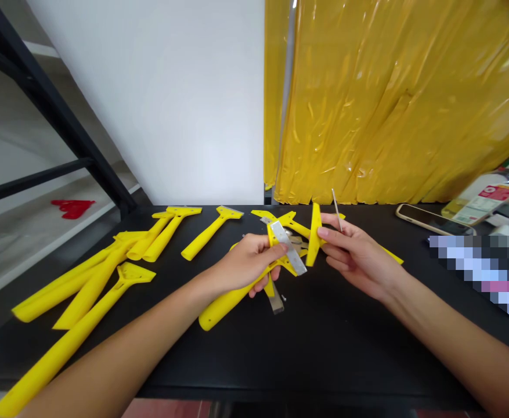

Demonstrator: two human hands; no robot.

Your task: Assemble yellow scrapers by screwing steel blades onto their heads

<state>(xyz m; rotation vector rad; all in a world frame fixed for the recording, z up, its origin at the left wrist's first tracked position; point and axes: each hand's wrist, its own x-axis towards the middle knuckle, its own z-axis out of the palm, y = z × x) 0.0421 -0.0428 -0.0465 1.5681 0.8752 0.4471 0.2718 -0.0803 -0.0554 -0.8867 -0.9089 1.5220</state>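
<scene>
My left hand (248, 258) is closed round the head end of a yellow scraper (223, 307), its handle slanting down to the left. The thumb presses a flat metal blade (292, 255) against the scraper's head. Just to the right, my right hand (356, 249) pinches a narrow yellow plate (314, 235) between thumb and fingers, apart from the blade. A thin metal rod (336, 208) also sticks up from the right hand's fingers; its lower part is hidden. Behind and under the hands lie yellow scraper parts (289, 219), loose metal blades (275, 303) and a small screw (284, 298).
Several yellow scrapers (93, 290) lie on the left of the black table (324, 354); another scraper (208, 235) is nearer the middle. A phone (432, 220) and packaging (489, 197) are at the right. Yellow plastic sheeting (393, 104) hangs behind. A red object (73, 208) is on the left shelf.
</scene>
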